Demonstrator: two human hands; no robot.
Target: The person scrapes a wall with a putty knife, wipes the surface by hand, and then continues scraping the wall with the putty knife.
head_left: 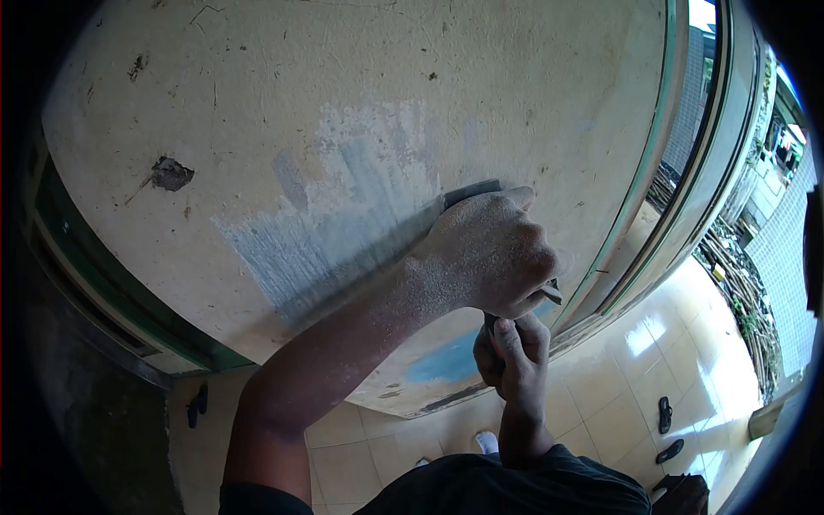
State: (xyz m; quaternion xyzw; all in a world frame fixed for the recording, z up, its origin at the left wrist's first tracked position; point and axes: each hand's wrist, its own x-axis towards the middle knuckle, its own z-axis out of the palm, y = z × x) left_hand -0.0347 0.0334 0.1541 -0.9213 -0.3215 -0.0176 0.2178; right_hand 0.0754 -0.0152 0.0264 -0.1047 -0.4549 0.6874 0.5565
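A pale, worn wall panel (532, 94) fills the middle of the view, with a scratched grey-white filler patch (360, 206) on it. My left hand (489, 249), coated in pale dust, is closed and pressed to the panel at the patch's right edge. Beneath its fingers is a dark flat piece that looks like sandpaper (470, 192), showing above the knuckles. A small grey end pokes out below the same hand. Just under it, my right hand (519, 352) is wrapped round a dark handle (490, 324); most of that tool is hidden.
A chipped hole (172, 173) marks the panel at left, and a blue smear (446, 356) lies low on it. Green-edged frames border both sides. Sandals (665, 415) sit on the tiled floor (601, 403). Piled sticks (736, 296) lie outside at right.
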